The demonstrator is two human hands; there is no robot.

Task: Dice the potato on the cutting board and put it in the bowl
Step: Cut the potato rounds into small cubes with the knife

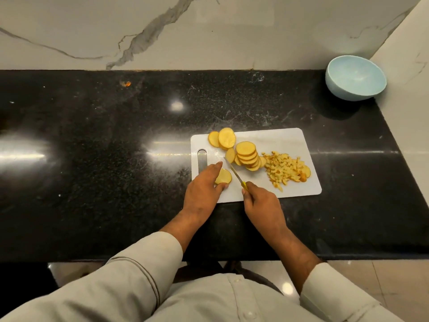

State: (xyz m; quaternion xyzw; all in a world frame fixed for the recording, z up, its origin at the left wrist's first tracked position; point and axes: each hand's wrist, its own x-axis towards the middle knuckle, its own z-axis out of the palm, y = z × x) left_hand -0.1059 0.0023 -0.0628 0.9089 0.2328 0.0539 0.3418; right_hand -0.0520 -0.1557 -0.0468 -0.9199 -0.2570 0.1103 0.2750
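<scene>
**Potato part-diced on board, one slice under left hand, knife in right**

Potato is all on the white cutting board (pixel 285 145), in several lots. One round slice (pixel 223 176) lies flat at the board's near-left part, with the left hand (pixel 204 187) on it: fingers stretched out, fingertip past its far edge, thumb at its near edge, holding it down. A leaning stack of slices (pixel 248 156) sits mid-board. Two more slices (pixel 222 138) lie at the far-left edge, overlapping each other and partly hanging over the board's rim. A small slice piece (pixel 230 155) sits just left of the stack. The diced pile (pixel 286 169) is spread on the right half of the board, with a round slice at its right edge.

Right hand (pixel 261 203) is curled round the yellow handle of a knife (pixel 234 171); the blade points away and left, running between the held slice and the stack, tip near the small piece.

The light blue bowl (pixel 355 77) stands well apart at the far right corner of the black table (pixel 104 135), with no potato visible inside. Marble wall (pixel 162 31) behind. Light sleeves on both arms.
</scene>
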